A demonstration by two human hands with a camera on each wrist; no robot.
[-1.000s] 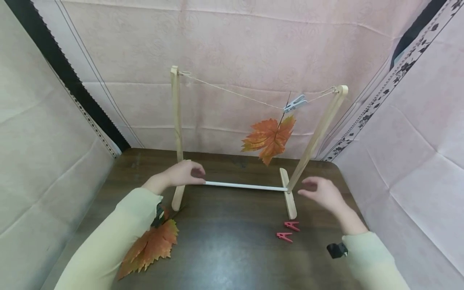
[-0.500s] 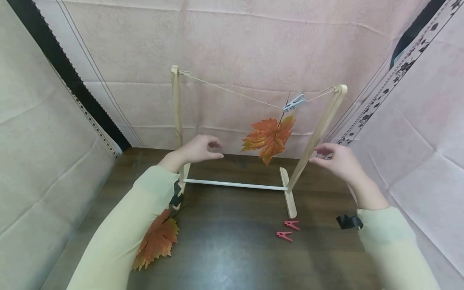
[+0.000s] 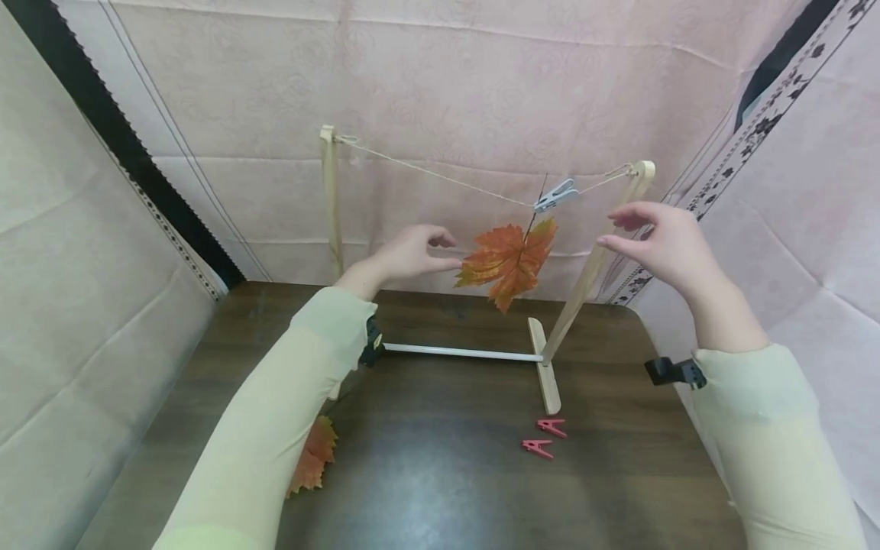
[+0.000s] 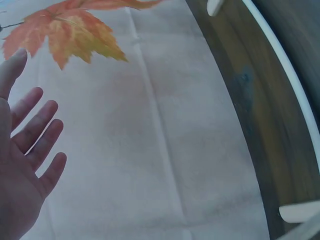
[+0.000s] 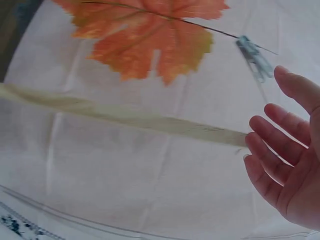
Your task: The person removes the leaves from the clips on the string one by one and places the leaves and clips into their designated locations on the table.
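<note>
An orange artificial leaf (image 3: pixel 510 263) hangs by its stem from the string (image 3: pixel 440 177), held there by a light blue clothespin (image 3: pixel 556 195). My left hand (image 3: pixel 412 253) is in the air just left of the leaf, fingers loosely bent and holding nothing. In the left wrist view the fingers (image 4: pixel 46 131) are spread apart below the leaf (image 4: pixel 65 32). My right hand (image 3: pixel 663 243) is raised by the right wooden post (image 3: pixel 590 279), its fingertips overlapping the post in the head view. Nothing is between its fingers (image 5: pixel 277 140) in the right wrist view, where the clothespin (image 5: pixel 254 59) shows close by.
A white rod (image 3: pixel 461 352) joins the feet of the two posts; the left post (image 3: pixel 331 206) is partly behind my left arm. Two red clothespins (image 3: pixel 543 438) lie in front of the right foot (image 3: pixel 548 386). A second leaf (image 3: pixel 315 456) lies partly under my left sleeve. Cloth walls surround the table.
Both hands have risen from the rod's ends. The left has moved up and right toward the hanging leaf, the right up along the right post. My left sleeve now covers more of the lying leaf.
</note>
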